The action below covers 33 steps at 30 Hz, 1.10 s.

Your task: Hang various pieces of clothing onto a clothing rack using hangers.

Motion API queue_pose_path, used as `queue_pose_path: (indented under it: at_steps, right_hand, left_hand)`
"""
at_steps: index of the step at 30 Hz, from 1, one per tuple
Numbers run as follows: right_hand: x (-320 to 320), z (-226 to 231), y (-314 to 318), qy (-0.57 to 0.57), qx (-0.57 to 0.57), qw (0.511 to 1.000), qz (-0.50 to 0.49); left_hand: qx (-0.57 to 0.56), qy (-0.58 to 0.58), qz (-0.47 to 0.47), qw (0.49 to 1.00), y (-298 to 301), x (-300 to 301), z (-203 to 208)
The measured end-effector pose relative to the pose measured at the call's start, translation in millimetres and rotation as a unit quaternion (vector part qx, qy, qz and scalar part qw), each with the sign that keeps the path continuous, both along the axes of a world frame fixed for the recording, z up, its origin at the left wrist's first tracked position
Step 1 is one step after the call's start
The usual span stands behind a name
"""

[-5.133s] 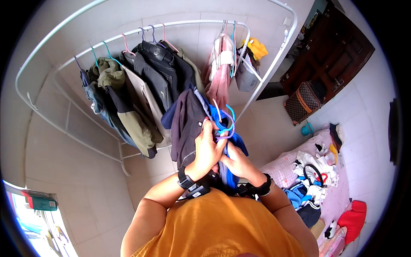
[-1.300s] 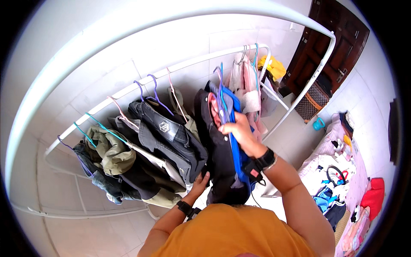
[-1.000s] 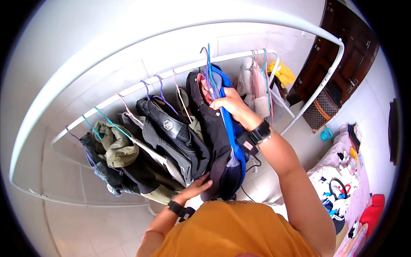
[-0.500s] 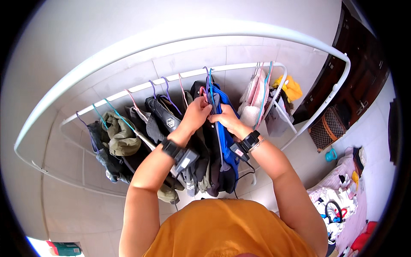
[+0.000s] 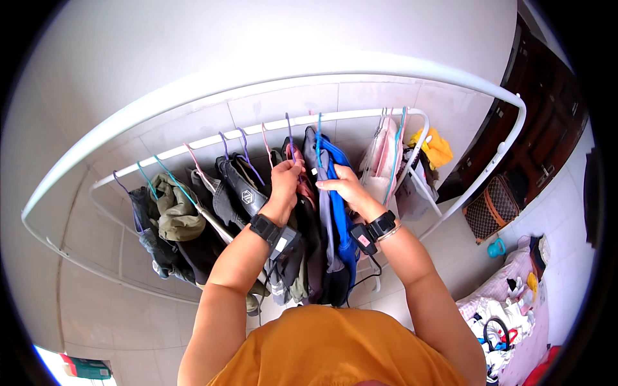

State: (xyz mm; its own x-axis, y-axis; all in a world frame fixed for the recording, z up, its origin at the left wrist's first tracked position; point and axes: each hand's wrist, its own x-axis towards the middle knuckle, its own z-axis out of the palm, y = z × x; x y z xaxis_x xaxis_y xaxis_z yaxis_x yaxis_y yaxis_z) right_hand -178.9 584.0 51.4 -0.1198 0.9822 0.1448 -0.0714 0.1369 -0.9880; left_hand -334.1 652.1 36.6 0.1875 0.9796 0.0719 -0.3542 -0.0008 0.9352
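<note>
Clothes on hangers fill a white rail. My left hand point(image 5: 285, 186) is closed, thumb and fingers pinched on the upper part of a dark jacket point(image 5: 309, 222) with a reddish inner collar, just below its purple hanger point(image 5: 290, 132). To its right, my right hand point(image 5: 351, 190) grips the upper edge of a blue and grey jacket point(image 5: 344, 241) on a blue hanger point(image 5: 318, 138), thumb pointing left. Some of its fingers are hidden by the cloth. Black straps with small boxes and cables are on both wrists.
Left of my hands hang dark trousers point(image 5: 241, 186) and an olive garment point(image 5: 177, 206). Pink and white cloths point(image 5: 383, 151) hang at the rail's right end. A higher white bar point(image 5: 290, 83) arches across the rack. A brown checked bag point(image 5: 492, 206) stands near the dark door point(image 5: 544, 128).
My hands have moved apart. The purple and blue hangers, close together before, now stand separated on the rail, with the dark jacket shifted left of the blue and grey one.
</note>
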Motion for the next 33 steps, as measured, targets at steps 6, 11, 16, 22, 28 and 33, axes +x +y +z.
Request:
queue_pose_path:
  at_steps: [6,11,16,22,28,33]
  right_hand:
    - [-22,-14,4,0.028,-0.021,0.999,0.039]
    - [-9,-21,12,0.007,0.002,0.999,0.031]
    - [-8,-28,16,0.014,0.006,1.0,0.026]
    - [5,-19,3,0.025,-0.036,0.999,-0.032]
    - [23,-33,1,-0.007,0.002,0.995,-0.097]
    - [33,-38,10,-0.074,0.046,0.988,-0.126]
  left_hand:
    - [0.17,0.21,0.167,0.948,-19,8,-10]
    - [0.333,0.323,0.151,0.873,-34,9,2]
    - [0.311,0.353,0.194,0.861,-16,17,9]
    - [0.467,0.422,0.277,0.726,4,15,10]
    - [0.456,0.465,0.312,0.692,17,27,22]
    - [0.462,0.501,0.309,0.663,-9,40,35]
